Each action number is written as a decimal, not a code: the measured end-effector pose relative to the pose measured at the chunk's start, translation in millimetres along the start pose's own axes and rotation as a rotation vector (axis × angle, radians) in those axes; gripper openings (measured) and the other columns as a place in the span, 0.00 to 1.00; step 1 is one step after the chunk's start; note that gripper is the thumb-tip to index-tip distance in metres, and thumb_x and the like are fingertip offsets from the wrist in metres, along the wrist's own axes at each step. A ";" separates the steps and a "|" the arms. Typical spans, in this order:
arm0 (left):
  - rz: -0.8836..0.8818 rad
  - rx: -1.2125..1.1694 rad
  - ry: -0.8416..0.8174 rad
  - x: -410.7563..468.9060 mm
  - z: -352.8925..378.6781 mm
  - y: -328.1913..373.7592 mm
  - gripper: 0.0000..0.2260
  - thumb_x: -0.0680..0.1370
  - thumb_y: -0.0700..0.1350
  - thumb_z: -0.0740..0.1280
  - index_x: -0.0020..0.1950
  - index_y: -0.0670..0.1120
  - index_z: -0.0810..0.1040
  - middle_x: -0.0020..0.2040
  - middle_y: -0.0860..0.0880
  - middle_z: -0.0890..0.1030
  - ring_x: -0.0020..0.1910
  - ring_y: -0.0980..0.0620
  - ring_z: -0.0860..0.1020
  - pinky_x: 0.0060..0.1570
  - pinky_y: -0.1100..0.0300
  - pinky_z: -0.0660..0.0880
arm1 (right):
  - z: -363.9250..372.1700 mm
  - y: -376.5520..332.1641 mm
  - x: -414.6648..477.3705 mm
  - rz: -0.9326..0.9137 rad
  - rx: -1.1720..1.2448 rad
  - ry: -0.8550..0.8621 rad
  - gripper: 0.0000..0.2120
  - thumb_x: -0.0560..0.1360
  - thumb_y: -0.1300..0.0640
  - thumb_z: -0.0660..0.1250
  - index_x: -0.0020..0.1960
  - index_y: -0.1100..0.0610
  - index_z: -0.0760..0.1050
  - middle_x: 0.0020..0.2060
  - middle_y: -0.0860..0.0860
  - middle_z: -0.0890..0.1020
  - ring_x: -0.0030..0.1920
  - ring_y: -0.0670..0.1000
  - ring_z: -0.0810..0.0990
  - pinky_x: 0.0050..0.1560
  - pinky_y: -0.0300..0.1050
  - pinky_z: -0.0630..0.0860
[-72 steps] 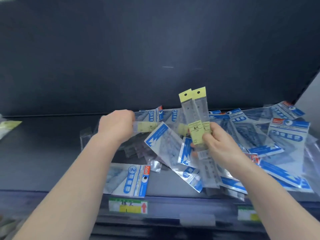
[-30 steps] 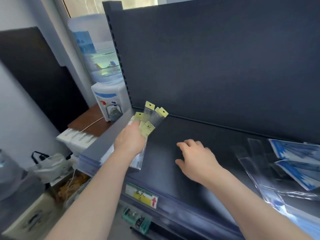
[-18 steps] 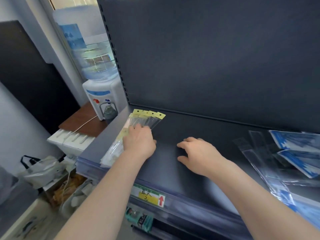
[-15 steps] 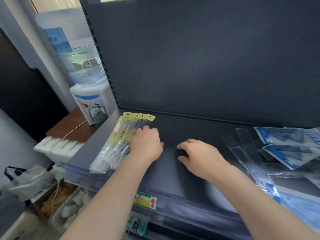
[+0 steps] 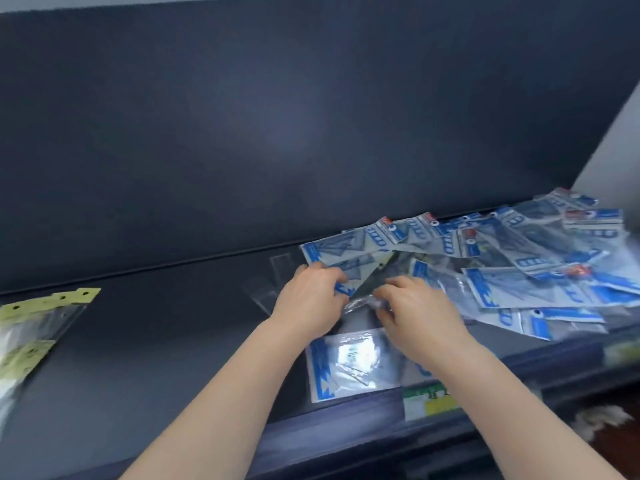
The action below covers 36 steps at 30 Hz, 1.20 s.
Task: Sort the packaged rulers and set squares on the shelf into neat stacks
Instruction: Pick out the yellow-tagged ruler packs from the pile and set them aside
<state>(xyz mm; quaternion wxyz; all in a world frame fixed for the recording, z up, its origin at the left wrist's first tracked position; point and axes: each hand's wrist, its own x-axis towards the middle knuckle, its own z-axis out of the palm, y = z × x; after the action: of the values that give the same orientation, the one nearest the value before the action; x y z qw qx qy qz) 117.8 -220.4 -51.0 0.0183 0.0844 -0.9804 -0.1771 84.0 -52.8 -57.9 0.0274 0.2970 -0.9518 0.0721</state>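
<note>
The dark shelf [image 5: 166,341] holds a loose heap of blue-and-white set square packs [image 5: 519,268] at far right and a stack of yellow-headed ruler packs [image 5: 31,327] at far left. Print is too blurred to read. Left hand [image 5: 310,303] and right hand [image 5: 417,311] pinch glossy clear packaging [image 5: 362,301] at the heap's near left edge.
</note>
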 end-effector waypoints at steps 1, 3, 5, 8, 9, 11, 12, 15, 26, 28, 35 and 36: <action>0.042 0.027 -0.004 7.3 6.3 12.1 0.15 0.80 0.47 0.63 0.67 0.52 0.75 0.65 0.49 0.74 0.65 0.45 0.68 0.59 0.52 0.71 | -1.1 15.4 -2.1 0.022 -0.002 0.005 0.14 0.78 0.49 0.59 0.61 0.49 0.75 0.60 0.46 0.76 0.64 0.51 0.71 0.53 0.47 0.72; 0.119 0.115 -0.015 22.0 17.3 34.0 0.16 0.81 0.46 0.61 0.69 0.54 0.73 0.70 0.51 0.72 0.66 0.44 0.66 0.62 0.49 0.69 | -3.4 42.5 -4.9 0.056 0.009 0.000 0.14 0.79 0.50 0.59 0.62 0.49 0.74 0.61 0.46 0.75 0.65 0.51 0.70 0.54 0.48 0.72; 0.145 0.189 -0.056 35.0 26.1 49.9 0.18 0.82 0.49 0.58 0.72 0.56 0.69 0.75 0.53 0.66 0.70 0.44 0.63 0.65 0.46 0.65 | -5.6 64.1 -5.8 0.072 0.021 0.007 0.14 0.79 0.50 0.59 0.63 0.50 0.74 0.62 0.46 0.75 0.65 0.51 0.70 0.55 0.48 0.72; 0.063 0.252 -0.132 50.1 36.7 55.7 0.21 0.82 0.57 0.55 0.75 0.56 0.64 0.77 0.54 0.63 0.73 0.46 0.60 0.67 0.43 0.61 | -7.3 86.2 -4.8 0.062 0.062 0.017 0.15 0.79 0.52 0.59 0.64 0.50 0.73 0.64 0.46 0.74 0.66 0.51 0.70 0.55 0.48 0.71; 0.017 0.261 -0.135 52.0 38.6 54.4 0.23 0.81 0.59 0.54 0.75 0.56 0.63 0.77 0.54 0.63 0.73 0.46 0.60 0.67 0.44 0.61 | -7.6 91.6 -3.7 0.051 0.076 0.009 0.15 0.79 0.53 0.59 0.65 0.50 0.73 0.65 0.46 0.73 0.67 0.51 0.69 0.56 0.48 0.70; -0.076 0.239 -0.112 51.2 38.6 48.4 0.25 0.80 0.62 0.54 0.75 0.56 0.63 0.76 0.55 0.63 0.73 0.46 0.61 0.68 0.45 0.62 | -7.7 100.5 -0.6 0.018 0.095 0.009 0.16 0.79 0.54 0.58 0.66 0.50 0.72 0.66 0.45 0.72 0.67 0.51 0.68 0.57 0.48 0.69; -0.123 0.218 -0.093 49.1 37.8 43.7 0.24 0.80 0.63 0.54 0.74 0.56 0.64 0.75 0.55 0.64 0.73 0.47 0.61 0.69 0.45 0.62 | -7.5 104.2 1.5 -0.003 0.105 0.013 0.16 0.79 0.54 0.58 0.66 0.50 0.72 0.66 0.45 0.73 0.67 0.51 0.69 0.57 0.47 0.69; -0.281 0.218 -0.049 42.2 32.6 25.1 0.22 0.81 0.61 0.54 0.72 0.56 0.66 0.74 0.53 0.67 0.72 0.46 0.64 0.69 0.45 0.63 | -4.2 111.0 9.0 -0.090 0.136 0.019 0.16 0.79 0.56 0.58 0.65 0.50 0.72 0.65 0.46 0.74 0.65 0.52 0.70 0.57 0.48 0.69; -0.191 0.162 0.029 40.3 40.8 64.4 0.13 0.80 0.49 0.62 0.64 0.58 0.77 0.65 0.57 0.77 0.66 0.48 0.70 0.65 0.45 0.67 | -6.7 131.2 19.1 -0.271 0.075 -0.098 0.14 0.80 0.50 0.56 0.62 0.46 0.74 0.62 0.45 0.75 0.64 0.52 0.70 0.52 0.47 0.67; -0.172 0.077 -0.017 39.5 35.9 65.9 0.11 0.78 0.50 0.65 0.59 0.58 0.81 0.60 0.58 0.81 0.61 0.51 0.75 0.61 0.50 0.72 | -10.8 138.9 19.5 -0.235 0.033 -0.066 0.11 0.79 0.50 0.57 0.55 0.48 0.77 0.54 0.45 0.78 0.56 0.52 0.74 0.46 0.45 0.64; -0.262 0.231 0.046 47.9 43.3 82.6 0.11 0.79 0.48 0.63 0.60 0.52 0.78 0.59 0.50 0.80 0.59 0.44 0.74 0.52 0.50 0.75 | -10.9 141.6 20.7 -0.285 0.140 -0.020 0.12 0.79 0.51 0.58 0.61 0.47 0.73 0.59 0.45 0.77 0.61 0.52 0.73 0.56 0.49 0.68; -0.242 0.251 0.025 48.9 44.5 84.2 0.10 0.79 0.48 0.63 0.59 0.52 0.78 0.58 0.50 0.80 0.57 0.44 0.74 0.50 0.51 0.75 | -8.9 140.7 19.8 -0.305 0.156 -0.033 0.14 0.80 0.51 0.58 0.63 0.47 0.72 0.62 0.45 0.76 0.63 0.51 0.72 0.59 0.50 0.68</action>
<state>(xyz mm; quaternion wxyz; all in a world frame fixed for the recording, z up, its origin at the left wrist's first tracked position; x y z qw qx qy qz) 53.3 -135.7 -62.9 -0.0016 0.2055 -0.9772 -0.0533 -12.4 51.9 -64.3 -0.0008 0.4403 -0.8875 0.1358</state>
